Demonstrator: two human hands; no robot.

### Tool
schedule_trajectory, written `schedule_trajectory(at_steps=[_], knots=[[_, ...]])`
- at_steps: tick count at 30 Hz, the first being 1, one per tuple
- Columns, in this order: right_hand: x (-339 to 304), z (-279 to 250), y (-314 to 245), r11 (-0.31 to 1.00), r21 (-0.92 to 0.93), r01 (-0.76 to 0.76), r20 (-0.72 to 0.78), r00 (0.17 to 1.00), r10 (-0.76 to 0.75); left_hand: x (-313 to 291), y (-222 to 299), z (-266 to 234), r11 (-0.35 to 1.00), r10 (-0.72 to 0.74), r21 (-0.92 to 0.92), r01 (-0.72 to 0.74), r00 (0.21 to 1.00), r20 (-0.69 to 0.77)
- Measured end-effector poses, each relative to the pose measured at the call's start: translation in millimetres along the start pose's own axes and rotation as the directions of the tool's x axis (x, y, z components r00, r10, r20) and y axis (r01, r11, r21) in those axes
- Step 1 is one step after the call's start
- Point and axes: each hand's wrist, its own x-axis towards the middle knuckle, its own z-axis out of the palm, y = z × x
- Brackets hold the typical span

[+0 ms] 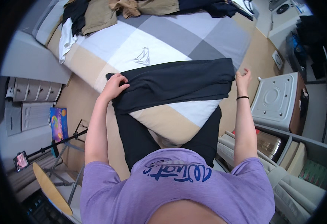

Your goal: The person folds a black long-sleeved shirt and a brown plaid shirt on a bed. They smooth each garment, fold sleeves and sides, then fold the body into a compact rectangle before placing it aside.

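A pair of black trousers, laid lengthwise in a folded strip, lies across the near corner of the bed. Its left end is under my left hand, whose fingers curl onto the cloth with the thumb beside them; some fingertips are hidden. Just off the strip's right end is my right hand, fingers bent and apart, with no cloth visible in it. A thin black band circles my right wrist.
The bed has a checked cover, with several garments heaped along its far side. On the right stands a white-topped cabinet or stool near a shelf unit. At left are a tripod, a round wooden seat and a colourful box.
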Motion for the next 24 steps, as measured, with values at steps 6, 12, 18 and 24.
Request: schedule_trajectory(at_steps=[6,12,18,24], knots=[[-84,-3,-125,0.574,0.311,0.757,0.145,0.559,-0.816,12,-26,-22,0.925,-0.075,-0.351,0.147,0.974,0.212],[-143,45,-179,0.578,0.343,0.741,0.275,0.509,-0.816,27,-37,-27,0.911,-0.097,-0.381,0.157,0.98,0.172],[-120,60,-177,0.571,0.432,0.698,0.353,0.451,-0.82,21,-43,-31,0.939,-0.049,-0.322,0.124,0.972,0.232],[-111,57,-180,0.648,0.469,0.6,0.339,0.555,-0.76,29,-45,-37,0.938,-0.052,-0.337,0.085,0.993,0.107]])
